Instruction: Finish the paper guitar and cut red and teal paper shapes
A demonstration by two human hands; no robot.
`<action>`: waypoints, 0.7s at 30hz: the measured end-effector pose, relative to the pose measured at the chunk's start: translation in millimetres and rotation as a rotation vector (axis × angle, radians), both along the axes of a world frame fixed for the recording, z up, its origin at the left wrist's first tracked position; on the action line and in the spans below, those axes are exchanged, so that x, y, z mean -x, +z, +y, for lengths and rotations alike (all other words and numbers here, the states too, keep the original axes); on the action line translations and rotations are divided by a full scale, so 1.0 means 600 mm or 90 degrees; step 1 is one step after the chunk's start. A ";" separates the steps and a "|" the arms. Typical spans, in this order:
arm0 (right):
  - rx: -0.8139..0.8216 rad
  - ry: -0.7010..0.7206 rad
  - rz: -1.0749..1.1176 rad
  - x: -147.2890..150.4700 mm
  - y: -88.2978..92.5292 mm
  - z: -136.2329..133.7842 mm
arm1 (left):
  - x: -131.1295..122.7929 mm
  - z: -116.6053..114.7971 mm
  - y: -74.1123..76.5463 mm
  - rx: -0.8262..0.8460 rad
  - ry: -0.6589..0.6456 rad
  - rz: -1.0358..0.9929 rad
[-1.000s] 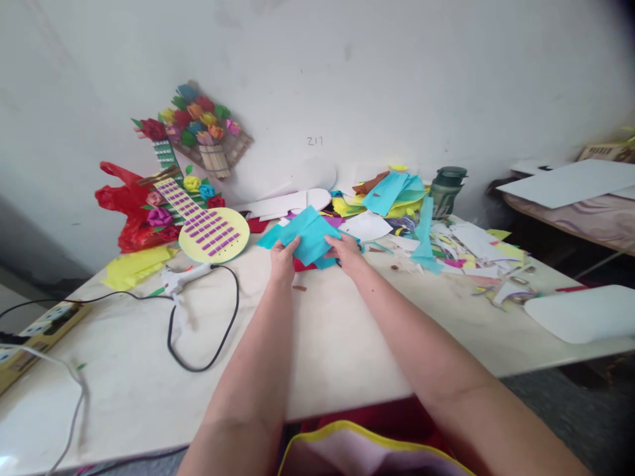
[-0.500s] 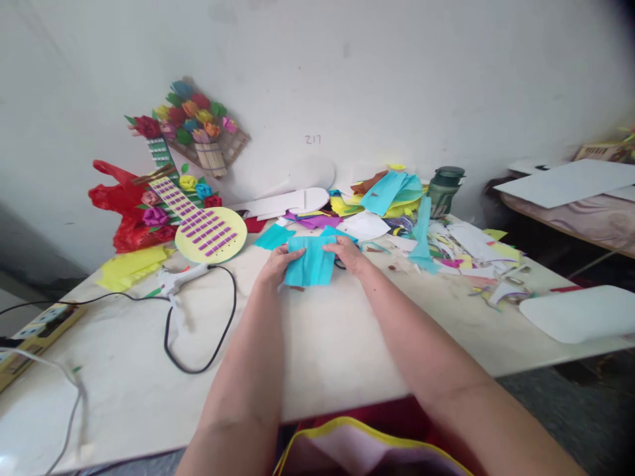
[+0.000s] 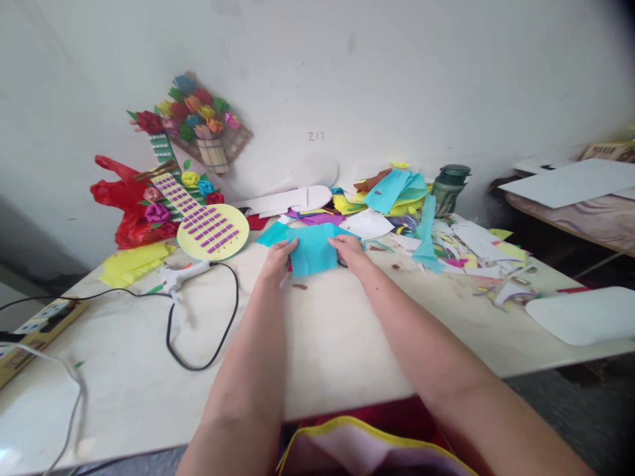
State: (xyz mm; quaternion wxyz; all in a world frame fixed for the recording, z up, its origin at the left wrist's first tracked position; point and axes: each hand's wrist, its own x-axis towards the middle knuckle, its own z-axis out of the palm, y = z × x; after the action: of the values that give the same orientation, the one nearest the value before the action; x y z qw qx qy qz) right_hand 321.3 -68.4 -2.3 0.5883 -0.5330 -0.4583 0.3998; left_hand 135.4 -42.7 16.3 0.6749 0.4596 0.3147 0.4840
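My left hand and right hand pinch the blue sheet at opposite edges, probably to hold it flat.

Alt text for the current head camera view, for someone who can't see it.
A left hand and right hand hold turquoise paper between them over a pale table. To the left are a glue gun and a guitar-shaped craft; to the right, paper scraps and a green bottle.

The left arm and right arm stretch forward, bare, converging. The left hand and right hand face each other, apart, both pinching.
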 end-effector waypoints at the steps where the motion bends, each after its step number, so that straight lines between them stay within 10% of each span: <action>1: -0.006 -0.002 0.011 -0.001 0.000 0.000 | 0.002 0.002 0.000 0.011 0.001 0.002; 21: 0.037 -0.001 0.140 0.018 0.015 -0.009 | -0.014 -0.006 -0.004 0.059 0.040 0.056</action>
State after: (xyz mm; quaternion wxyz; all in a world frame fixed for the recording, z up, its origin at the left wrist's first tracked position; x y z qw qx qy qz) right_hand 310.4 -73.9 6.7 0.6198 -0.5031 -0.3785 0.4685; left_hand 143.5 -46.5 13.8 0.6653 0.4387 0.3803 0.4693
